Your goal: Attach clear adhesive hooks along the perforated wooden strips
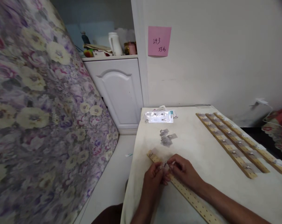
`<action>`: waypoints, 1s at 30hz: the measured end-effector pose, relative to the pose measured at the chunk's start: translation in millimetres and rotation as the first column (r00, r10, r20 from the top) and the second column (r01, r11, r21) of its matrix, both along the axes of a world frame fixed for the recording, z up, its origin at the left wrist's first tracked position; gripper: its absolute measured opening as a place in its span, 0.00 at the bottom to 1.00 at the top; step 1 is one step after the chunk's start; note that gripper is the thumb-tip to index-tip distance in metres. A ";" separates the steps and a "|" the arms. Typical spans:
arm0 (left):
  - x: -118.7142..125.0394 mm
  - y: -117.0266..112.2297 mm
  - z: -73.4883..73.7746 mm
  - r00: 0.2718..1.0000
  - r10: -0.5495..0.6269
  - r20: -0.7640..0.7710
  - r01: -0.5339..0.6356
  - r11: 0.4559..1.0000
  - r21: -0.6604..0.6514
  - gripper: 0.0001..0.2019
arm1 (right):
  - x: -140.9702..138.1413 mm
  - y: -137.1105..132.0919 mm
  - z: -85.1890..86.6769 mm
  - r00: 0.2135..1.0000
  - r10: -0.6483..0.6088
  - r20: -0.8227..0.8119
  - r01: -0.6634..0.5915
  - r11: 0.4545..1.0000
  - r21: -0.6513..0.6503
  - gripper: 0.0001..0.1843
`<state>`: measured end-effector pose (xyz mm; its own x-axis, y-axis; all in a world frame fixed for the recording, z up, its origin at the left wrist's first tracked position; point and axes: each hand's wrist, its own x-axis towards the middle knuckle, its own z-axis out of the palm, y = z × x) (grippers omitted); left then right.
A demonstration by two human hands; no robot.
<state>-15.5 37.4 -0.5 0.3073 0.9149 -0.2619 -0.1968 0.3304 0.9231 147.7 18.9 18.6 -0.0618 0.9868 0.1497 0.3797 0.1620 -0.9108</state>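
Note:
Fingertips of my left hand (154, 175) and my right hand (183, 169) meet around a small clear plastic piece (164, 166), both closed in a pinch. A shiny bit shows in it, too small to name. Beneath my hands, a light wooden strip with rows of holes (192, 199) runs diagonally over the table. Near its far end sits another small clear piece (151, 152). Just beyond lie several small metal items on clear plastic (166, 141), loosely grouped.
A clear blister pack (158, 117) lies at the back of the white-covered table (187, 133). To the right, three wooden strips (229, 147) carry small clear pieces with metal bits. A floral curtain (50, 118) hangs left; a white cabinet (117, 93) and wall stand behind.

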 end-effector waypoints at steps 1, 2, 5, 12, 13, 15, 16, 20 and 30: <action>0.2 -0.6 1.3 1.000 0.008 -0.013 -0.008 1.000 -0.007 0.20 | -0.4 0.1 -1.1 1.000 0.002 0.015 -0.003 0.999 0.052 0.06; 0.5 -1.2 2.5 1.000 0.019 -0.019 -0.020 1.000 -0.020 0.19 | -0.8 -0.2 -2.2 1.000 0.009 0.029 -0.012 0.994 0.110 0.08; 1.3 -2.7 4.6 0.999 0.050 0.008 -0.050 0.996 -0.074 0.18 | -1.5 -2.8 -5.4 0.996 0.042 0.072 -0.058 0.970 0.235 0.13; 2.1 -3.0 2.6 0.988 0.056 0.142 -0.032 0.986 -0.165 0.20 | 2.7 -7.4 -8.4 0.983 0.078 0.165 -0.116 0.965 0.236 0.18; 2.2 -2.9 2.7 0.988 0.057 0.146 -0.031 0.984 -0.174 0.20 | 3.7 -7.3 -7.9 0.983 0.082 0.162 -0.119 0.964 0.236 0.18; 2.2 -2.6 3.2 0.987 0.060 0.152 -0.031 0.982 -0.184 0.20 | 5.2 -6.5 -6.1 0.985 0.089 0.149 -0.124 0.962 0.245 0.17; 2.2 -2.5 3.5 0.986 0.062 0.153 -0.033 0.982 -0.187 0.20 | 5.8 -5.7 -4.9 0.987 0.083 0.136 -0.115 0.962 0.249 0.16; 3.3 -3.0 3.9 0.989 0.057 0.134 -0.030 0.979 -0.201 0.20 | 7.0 2.2 -2.7 0.999 -0.026 0.039 0.022 0.994 0.108 0.10; -3.9 1.5 -6.5 0.997 0.041 -0.064 -0.045 0.997 -0.069 0.16 | 0.9 36.1 -25.2 0.947 0.016 -0.320 -0.100 0.964 -0.247 0.08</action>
